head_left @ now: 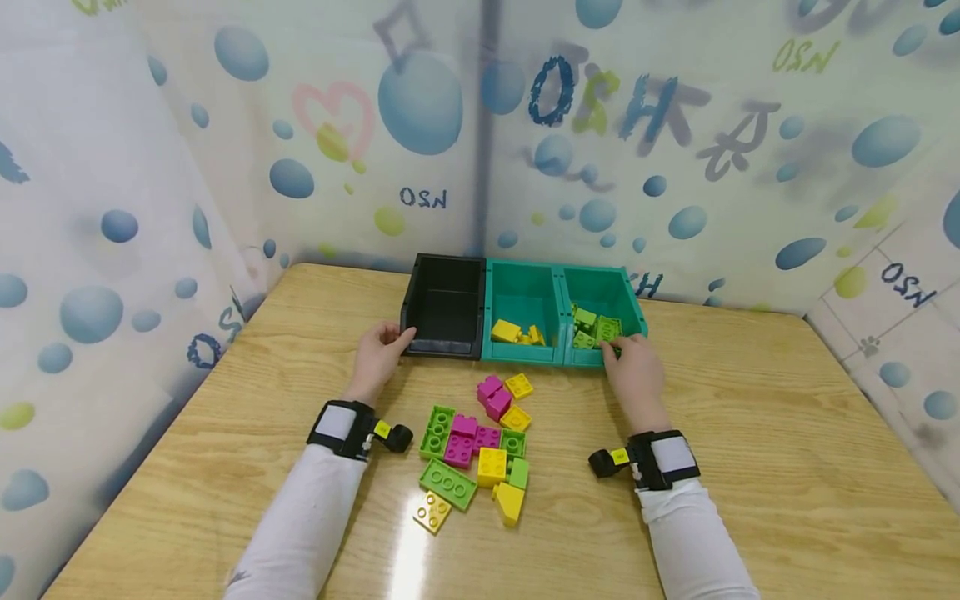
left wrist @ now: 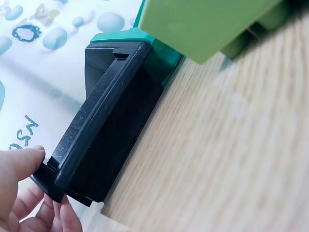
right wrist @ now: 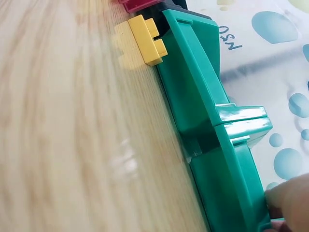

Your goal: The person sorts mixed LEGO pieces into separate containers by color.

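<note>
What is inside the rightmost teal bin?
Several green blocks lie in the rightmost teal bin, near its front. What lies beneath them, or behind the right hand at the bin's corner, is hidden.

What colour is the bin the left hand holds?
Black; the bin shows best in the head view.

I watched under bright light: white glare streaked the desk [head_left: 750,500], highlights shone on the green boxes [right wrist: 215,181], and one close green block [left wrist: 203,24] looked soft.

Curtained booth: patterned cloth walls [head_left: 465,171], wooden table [head_left: 757,408].
</note>
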### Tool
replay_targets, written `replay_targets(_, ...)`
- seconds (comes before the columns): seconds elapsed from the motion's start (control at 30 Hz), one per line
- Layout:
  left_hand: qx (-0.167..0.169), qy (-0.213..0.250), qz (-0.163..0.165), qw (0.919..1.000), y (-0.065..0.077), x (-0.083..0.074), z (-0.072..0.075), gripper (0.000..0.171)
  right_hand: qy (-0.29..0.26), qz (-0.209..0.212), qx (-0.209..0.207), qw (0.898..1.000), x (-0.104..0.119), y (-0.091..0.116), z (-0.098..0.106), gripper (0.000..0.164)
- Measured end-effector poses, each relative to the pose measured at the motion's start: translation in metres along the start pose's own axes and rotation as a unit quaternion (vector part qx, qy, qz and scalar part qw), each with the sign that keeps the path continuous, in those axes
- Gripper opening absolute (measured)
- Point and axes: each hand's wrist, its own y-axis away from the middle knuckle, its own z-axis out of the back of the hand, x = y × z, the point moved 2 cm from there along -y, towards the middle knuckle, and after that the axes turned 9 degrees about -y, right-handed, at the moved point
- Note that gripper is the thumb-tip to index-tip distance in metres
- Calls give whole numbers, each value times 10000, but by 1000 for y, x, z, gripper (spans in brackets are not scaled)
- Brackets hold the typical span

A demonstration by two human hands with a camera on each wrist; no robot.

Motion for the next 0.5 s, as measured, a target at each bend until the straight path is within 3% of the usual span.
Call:
replay_targets(0.23, 28, 43, 18, 10000, -1, 0, 0, 30, 14, 168, 320, 9993, 0, 0, -1, 33)
replay_targets(0.5, 10, 17, -29, 10000, 0, 0, 1, 29, -1008, -131, 152, 9947, 6, 1, 5, 32)
